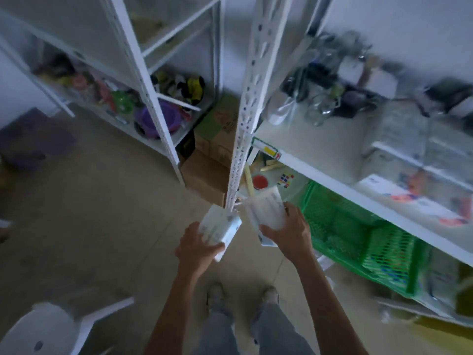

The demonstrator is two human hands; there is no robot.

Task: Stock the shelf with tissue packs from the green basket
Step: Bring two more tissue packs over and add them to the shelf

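My left hand [195, 248] grips a white tissue pack [220, 226] in front of the white shelf upright [247, 103]. A second white tissue pack [265, 211] is held by my right hand [290, 233], just left of the green basket [358, 231]. The basket sits on the low shelf level under the white shelf board [332, 147] at the right. More tissue packs [409, 198] lie on that board further right. The whole view is blurred by motion.
A second white rack [143, 80] with a purple bowl [157, 119] and coloured items stands at the left. Cardboard boxes [207, 160] sit between the racks. Jars and dark objects [332, 93] crowd the right shelf's back. A white plastic chair [48, 329] is at bottom left.
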